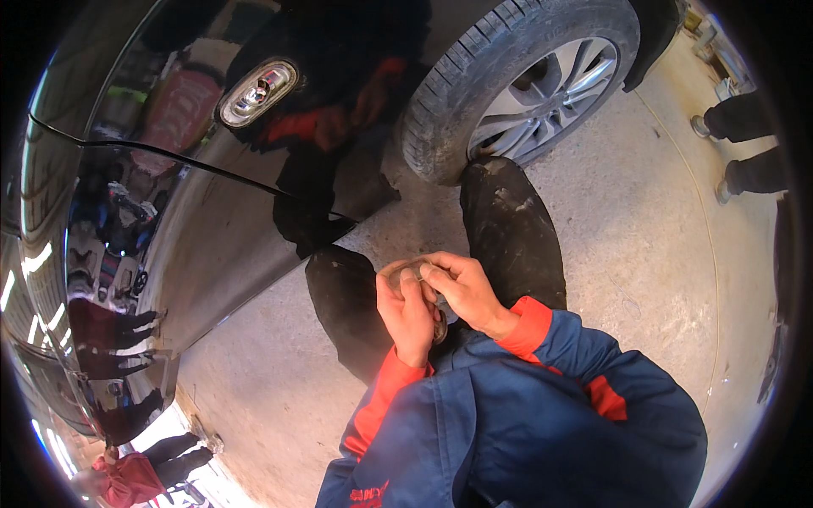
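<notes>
My left hand [408,315] and my right hand [464,288] meet in front of me above my knees. Together they pinch a small round brownish disc [406,270], thin like sanding paper, with another piece partly hidden under the palms. Both sleeves are blue with red cuffs. My dark trousers [508,229] show below the hands. A glossy black car body panel [212,229] with an oval side light [258,91] stands to the left.
A car wheel [533,93] with a silver alloy rim sits at the top, right of the panel. The concrete floor [644,254] spreads to the right. Another person's legs and shoes [737,144] stand at the far right. A person in red [127,478] crouches at lower left.
</notes>
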`<action>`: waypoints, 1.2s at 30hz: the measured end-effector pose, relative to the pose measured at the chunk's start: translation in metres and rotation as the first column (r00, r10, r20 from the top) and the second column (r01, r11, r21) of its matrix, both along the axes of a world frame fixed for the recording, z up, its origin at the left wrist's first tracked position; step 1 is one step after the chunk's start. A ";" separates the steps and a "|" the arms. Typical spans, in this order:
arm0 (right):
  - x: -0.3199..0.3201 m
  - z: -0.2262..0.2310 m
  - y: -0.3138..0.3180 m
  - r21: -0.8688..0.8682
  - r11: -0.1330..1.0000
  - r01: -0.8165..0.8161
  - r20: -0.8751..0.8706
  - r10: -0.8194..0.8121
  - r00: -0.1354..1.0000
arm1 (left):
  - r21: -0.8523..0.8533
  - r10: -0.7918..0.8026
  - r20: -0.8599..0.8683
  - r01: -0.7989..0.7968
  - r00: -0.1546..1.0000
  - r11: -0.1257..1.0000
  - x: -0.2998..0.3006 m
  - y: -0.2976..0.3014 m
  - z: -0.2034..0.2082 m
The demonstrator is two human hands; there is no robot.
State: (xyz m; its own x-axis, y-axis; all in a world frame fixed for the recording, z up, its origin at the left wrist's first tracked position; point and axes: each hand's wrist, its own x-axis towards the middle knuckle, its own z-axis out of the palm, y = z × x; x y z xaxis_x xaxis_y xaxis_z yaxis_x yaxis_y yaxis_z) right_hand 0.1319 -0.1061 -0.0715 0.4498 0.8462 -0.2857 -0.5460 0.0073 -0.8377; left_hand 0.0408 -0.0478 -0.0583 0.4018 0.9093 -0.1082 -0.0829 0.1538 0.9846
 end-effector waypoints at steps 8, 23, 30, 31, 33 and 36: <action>0.012 -0.008 0.000 -0.086 0.996 -0.012 -0.027 0.010 1.000 | -0.141 -0.067 -0.066 0.058 0.996 0.988 -0.007 0.000 0.005; 0.017 -0.001 -0.002 -0.057 0.993 -0.101 -0.107 0.094 0.990 | -0.437 -0.061 0.044 0.074 0.997 0.896 -0.011 0.005 0.011; 0.014 -0.008 0.001 0.036 0.999 -0.033 0.138 0.028 0.990 | -0.413 -0.067 -0.005 0.059 0.998 0.909 -0.007 0.002 0.010; 0.012 -0.008 0.001 0.033 0.999 -0.009 0.158 0.004 0.987 | -0.397 -0.068 -0.047 0.043 0.997 0.917 -0.006 0.001 0.009; 0.007 -0.009 -0.002 0.055 0.998 -0.001 0.217 -0.011 0.976 | -0.393 0.003 0.025 0.007 1.000 0.920 -0.004 0.001 0.007; 0.003 -0.011 -0.002 0.056 0.998 -0.012 0.216 -0.001 0.976 | -0.388 0.061 0.067 -0.030 0.996 0.921 -0.005 0.001 0.004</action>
State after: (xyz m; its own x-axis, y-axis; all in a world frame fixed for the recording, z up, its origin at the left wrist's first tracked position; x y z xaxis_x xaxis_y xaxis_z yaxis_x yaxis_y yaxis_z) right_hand 0.1353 -0.1084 -0.0827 0.4909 0.8608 -0.1344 -0.3529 0.0555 -0.9340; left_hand 0.0363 -0.0469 -0.0539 0.3823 0.8203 -0.4255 -0.1714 0.5154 0.8396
